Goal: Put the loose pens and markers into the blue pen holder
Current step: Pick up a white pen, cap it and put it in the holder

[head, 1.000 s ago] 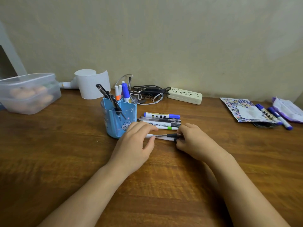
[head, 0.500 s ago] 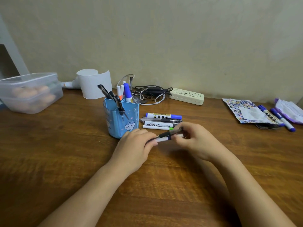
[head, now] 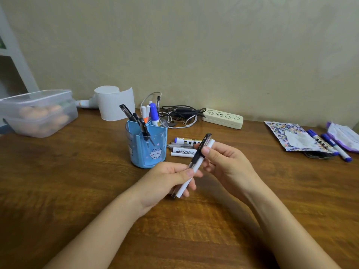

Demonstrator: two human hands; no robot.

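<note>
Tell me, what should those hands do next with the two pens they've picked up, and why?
Probably swing them left and drop them, tip down, into the blue holder. Both hands, left and right, hold a black pen and a white pen together above the table, tilted, just right of the holder. The holder's top is open, and more pens lie behind, waiting.

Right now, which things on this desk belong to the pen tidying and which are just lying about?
Part of the job:
blue pen holder
two pens held in both hands
loose markers beside the holder
blue markers at far right

Just lying about:
food container
paper roll
cables
power strip
</note>
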